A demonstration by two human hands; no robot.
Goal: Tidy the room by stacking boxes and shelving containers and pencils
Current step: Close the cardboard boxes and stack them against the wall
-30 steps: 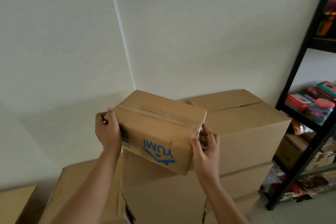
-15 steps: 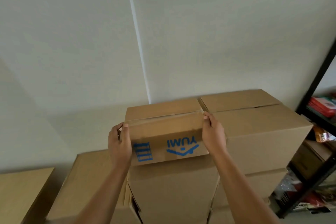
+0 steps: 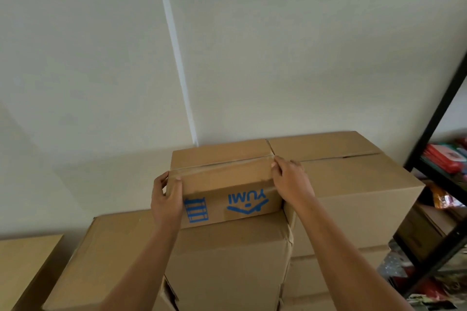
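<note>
Standing against a white wall [image 3: 278,45], cardboard stacks fill the corner: a low box [image 3: 25,265] at far left, a wider box [image 3: 106,255] beside it, then a tall stack [image 3: 227,267]. The small box [image 3: 227,184], its blue print upside down, rests on that stack's top, flush against the large box [image 3: 353,184] to its right. The left hand [image 3: 168,202] clasps its left end; the right hand [image 3: 290,184] grips its right end. A black shelf [image 3: 434,121] holds colourful packs [image 3: 444,156]. Compared with a second ago, the small box has gone from tilted in mid-air to level and seated.
</note>
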